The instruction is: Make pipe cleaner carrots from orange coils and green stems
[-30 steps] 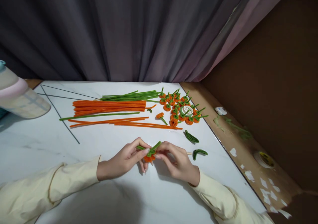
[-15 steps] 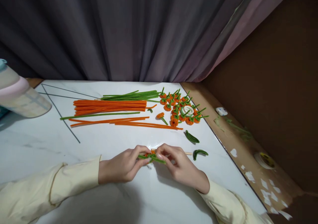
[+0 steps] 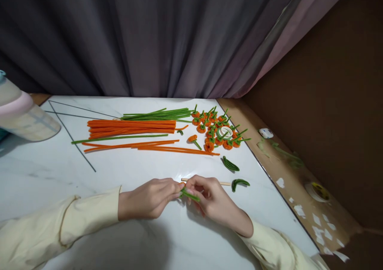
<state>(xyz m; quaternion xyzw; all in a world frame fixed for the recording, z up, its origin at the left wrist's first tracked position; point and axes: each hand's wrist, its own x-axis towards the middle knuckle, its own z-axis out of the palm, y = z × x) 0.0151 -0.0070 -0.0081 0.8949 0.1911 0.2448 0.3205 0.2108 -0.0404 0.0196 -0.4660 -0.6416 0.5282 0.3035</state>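
Left hand (image 3: 151, 198) and right hand (image 3: 214, 200) both pinch a green stem (image 3: 189, 195) near the table's (image 3: 89, 222) front edge.

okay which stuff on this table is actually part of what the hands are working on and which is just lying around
In hand:
left hand
right hand
green pipe cleaner

Lying about:
wooden stick
orange pipe cleaners
finished flowers
tape roll
bottle

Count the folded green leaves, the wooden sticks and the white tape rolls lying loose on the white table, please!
Folded green leaves: 2
Wooden stick: 1
White tape roll: 1
Total: 4
Not counted: the green piece pinched between the left hand and the right hand.
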